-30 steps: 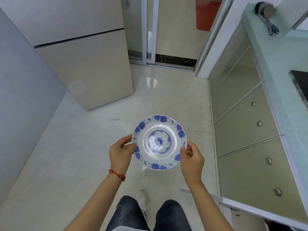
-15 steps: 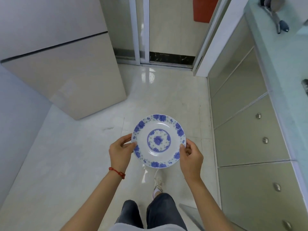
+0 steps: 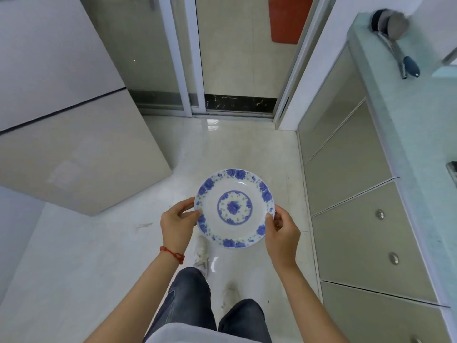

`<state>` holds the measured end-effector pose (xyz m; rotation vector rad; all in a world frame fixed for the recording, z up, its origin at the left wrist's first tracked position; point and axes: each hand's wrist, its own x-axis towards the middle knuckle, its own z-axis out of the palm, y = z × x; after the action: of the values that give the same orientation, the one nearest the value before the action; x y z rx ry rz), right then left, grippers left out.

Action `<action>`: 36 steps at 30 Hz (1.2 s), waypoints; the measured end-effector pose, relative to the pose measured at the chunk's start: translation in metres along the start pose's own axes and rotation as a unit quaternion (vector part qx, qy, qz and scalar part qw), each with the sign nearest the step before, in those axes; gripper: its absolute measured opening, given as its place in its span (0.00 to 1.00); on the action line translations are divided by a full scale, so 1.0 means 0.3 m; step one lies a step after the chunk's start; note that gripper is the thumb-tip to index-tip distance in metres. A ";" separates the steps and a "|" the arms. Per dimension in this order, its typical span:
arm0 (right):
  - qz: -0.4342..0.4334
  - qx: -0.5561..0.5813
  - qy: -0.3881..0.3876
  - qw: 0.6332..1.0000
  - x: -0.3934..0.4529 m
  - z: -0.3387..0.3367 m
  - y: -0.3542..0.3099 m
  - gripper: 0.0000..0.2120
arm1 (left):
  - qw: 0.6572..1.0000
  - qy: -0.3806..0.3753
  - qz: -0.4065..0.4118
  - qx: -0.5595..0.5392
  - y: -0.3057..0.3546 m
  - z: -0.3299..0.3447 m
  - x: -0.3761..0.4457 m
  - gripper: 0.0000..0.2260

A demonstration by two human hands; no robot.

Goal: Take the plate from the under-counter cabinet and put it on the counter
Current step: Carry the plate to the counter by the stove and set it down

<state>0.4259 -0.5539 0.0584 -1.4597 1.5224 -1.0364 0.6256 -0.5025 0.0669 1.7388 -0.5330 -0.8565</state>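
I am looking down into a home kitchen. A pale green counter [image 3: 405, 134] runs along my right with glossy beige under-counter cabinets [image 3: 351, 219] beneath it, their fronts fitted with round metal knobs [image 3: 379, 214]. A ladle [image 3: 395, 35] lies on the counter's far end. Glossy pale floor tiles [image 3: 103, 256] lead to a sliding glass door [image 3: 178, 58], and a tall beige refrigerator [image 3: 61, 120] stands on my left.

Plate [image 3: 234, 208] white, blue floral pattern; wrist string [image 3: 172, 253] red.
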 end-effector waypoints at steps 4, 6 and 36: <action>0.015 -0.017 0.021 1.000 0.147 0.085 -0.023 0.08 | 1.000 -0.030 -0.002 0.006 0.043 0.048 0.193 0.11; 0.022 -0.022 0.038 0.999 0.227 0.139 -0.043 0.07 | 0.999 -0.048 0.000 0.015 0.075 0.066 0.305 0.12; 0.049 0.006 0.158 0.986 1.172 0.157 -0.074 0.19 | 0.985 -0.160 0.041 0.055 0.475 0.771 1.091 0.12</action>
<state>0.4616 -0.9074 0.0636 -1.2402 1.7875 -1.2586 0.6669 -0.9259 0.0694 1.6729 -0.8732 -1.0713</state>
